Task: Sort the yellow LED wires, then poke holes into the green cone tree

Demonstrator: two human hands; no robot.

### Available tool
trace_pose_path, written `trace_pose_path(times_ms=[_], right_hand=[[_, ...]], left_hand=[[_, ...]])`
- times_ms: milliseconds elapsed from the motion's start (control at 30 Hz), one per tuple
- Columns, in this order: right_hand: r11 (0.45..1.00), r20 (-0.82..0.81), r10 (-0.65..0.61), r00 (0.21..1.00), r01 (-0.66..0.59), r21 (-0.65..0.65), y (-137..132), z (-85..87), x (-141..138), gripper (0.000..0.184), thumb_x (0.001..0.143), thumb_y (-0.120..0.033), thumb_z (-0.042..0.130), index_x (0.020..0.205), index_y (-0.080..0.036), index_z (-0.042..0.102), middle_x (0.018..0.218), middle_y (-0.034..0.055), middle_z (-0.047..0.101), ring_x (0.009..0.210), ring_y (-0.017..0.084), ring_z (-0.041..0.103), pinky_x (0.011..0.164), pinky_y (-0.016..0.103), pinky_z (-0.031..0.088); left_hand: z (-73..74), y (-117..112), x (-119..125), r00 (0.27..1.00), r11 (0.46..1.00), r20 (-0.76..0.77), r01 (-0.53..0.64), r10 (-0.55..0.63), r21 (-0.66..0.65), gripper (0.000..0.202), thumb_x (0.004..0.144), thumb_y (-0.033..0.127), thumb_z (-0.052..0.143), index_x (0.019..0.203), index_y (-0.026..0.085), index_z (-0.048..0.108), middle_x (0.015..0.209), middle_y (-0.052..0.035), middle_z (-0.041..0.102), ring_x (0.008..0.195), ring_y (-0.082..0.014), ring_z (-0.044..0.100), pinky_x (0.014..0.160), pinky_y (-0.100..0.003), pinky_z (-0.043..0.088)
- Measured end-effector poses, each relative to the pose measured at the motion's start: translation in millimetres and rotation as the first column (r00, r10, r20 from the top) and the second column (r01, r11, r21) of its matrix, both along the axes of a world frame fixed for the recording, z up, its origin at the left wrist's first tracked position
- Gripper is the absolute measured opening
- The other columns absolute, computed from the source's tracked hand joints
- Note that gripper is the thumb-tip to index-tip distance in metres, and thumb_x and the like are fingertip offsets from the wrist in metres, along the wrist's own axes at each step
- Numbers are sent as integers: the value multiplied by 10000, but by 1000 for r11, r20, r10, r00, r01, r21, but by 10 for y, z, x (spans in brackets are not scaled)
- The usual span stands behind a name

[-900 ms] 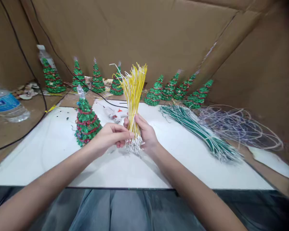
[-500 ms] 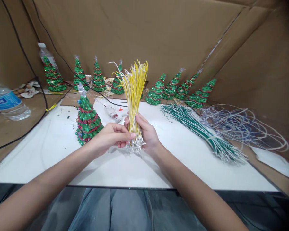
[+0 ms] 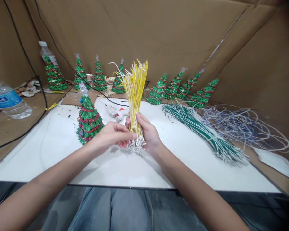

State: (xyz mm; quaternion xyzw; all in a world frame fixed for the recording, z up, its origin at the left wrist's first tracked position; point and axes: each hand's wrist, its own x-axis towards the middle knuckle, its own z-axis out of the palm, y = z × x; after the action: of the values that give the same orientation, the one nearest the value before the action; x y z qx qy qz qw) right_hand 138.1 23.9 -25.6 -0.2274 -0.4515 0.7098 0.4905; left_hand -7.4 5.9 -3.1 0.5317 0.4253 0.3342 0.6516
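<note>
A bundle of yellow wires (image 3: 134, 93) stands upright over the white board (image 3: 50, 141), its bare silver ends pointing down. My right hand (image 3: 148, 134) is wrapped around the bundle's lower part. My left hand (image 3: 112, 136) is closed in a pinch, thumb and fingertips touching the wires near the bottom of the bundle. A green glitter tree with red trim (image 3: 88, 117) stands just left of my left hand.
A row of green glitter trees (image 3: 156, 91) lines the cardboard back wall. A glue gun (image 3: 115, 112) lies behind the bundle. Green wires (image 3: 202, 130) and clear looped wire (image 3: 245, 126) lie at the right. A water bottle (image 3: 7, 102) lies at the left, a black cable (image 3: 42, 93) beside it.
Both hands keep the same hold on the yellow bundle. The view has tilted slightly, so the trees and wires sit a bit higher and further right in the picture.
</note>
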Motion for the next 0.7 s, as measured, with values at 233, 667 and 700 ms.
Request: trace_pose_path(times_ms=[233, 667, 700], right_hand=[[1000, 1, -18, 1000, 18, 3, 4, -1, -14, 247, 862, -439, 567, 921, -245, 426, 741, -56, 602, 467, 130, 581, 361, 283, 511], [998, -16, -10, 1000, 9, -65, 9, 43, -1, 249, 845, -397, 594, 955, -238, 437, 728, -67, 609, 447, 123, 575, 363, 278, 508], [997, -27, -8, 1000, 6, -71, 10, 45, 0, 251, 841, -394, 599, 953, -238, 437, 725, -69, 609, 439, 122, 573, 353, 273, 499]], left_hand=[[19, 1, -3, 1000, 1000, -28, -13, 13, 5, 124, 640, 173, 754, 568, 106, 679, 445, 15, 585, 398, -47, 495, 402, -149, 354], [23, -3, -14, 1000, 1000, 22, -4, 4, 7, 114, 644, 147, 652, 534, 127, 633, 469, 22, 602, 407, -43, 530, 419, -130, 407], [27, -5, -13, 1000, 1000, 21, -10, 10, 2, 106, 642, 149, 641, 539, 127, 634, 473, 17, 607, 413, -47, 542, 423, -131, 415]])
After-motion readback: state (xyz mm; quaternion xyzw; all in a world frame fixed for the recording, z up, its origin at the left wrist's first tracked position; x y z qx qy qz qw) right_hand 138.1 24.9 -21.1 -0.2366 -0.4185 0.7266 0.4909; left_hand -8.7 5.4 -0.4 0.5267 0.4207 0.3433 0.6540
